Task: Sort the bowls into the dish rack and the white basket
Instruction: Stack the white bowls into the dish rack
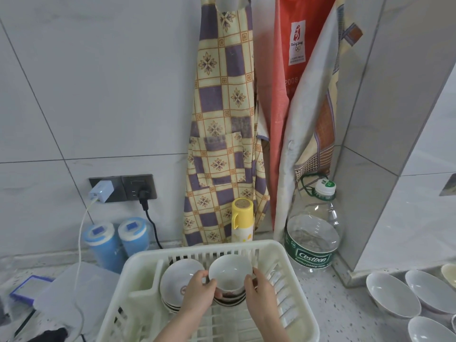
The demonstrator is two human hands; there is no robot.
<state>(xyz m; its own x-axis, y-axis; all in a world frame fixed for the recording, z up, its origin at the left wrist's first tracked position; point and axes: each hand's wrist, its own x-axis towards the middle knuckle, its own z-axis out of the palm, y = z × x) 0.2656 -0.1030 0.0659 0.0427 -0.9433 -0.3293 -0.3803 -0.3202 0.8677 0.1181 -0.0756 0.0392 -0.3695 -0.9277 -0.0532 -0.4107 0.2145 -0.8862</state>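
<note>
While my left hand and right hand clasp the bowl from either side, over a stack in the white basket, I should lower it level and centred so it nests. More bowls wait on the tabletop.

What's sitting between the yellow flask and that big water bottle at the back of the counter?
Nothing stands there in the head view: between the yellow flask and the water bottle only the hems of the hanging aprons and the wall's base show.
</note>
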